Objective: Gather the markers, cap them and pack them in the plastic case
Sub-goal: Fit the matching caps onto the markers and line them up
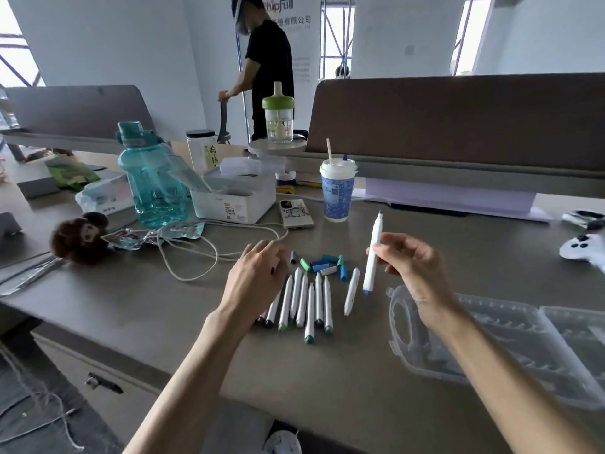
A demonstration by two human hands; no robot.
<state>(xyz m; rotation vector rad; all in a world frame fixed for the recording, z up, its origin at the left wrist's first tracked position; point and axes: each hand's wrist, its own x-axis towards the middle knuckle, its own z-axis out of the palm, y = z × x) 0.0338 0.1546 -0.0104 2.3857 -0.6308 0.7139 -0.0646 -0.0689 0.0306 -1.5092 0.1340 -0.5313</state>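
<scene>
At back wall, banner (307,37) reading "hipfull", 有限公司, right hand (414,262) pinching marker (375,232)

- My grey desk (327,371) carries all of this.
- Markers (304,299) lie in a row before me, with one (352,291) just right of them.
- Loose caps (322,265) cluster just beyond.
- Open clear case (507,342) on my right.
- Farther back: cup (337,198), phone (295,213), cable (196,253), bottle (150,188), white box (232,201), plush toy (82,237).
</scene>
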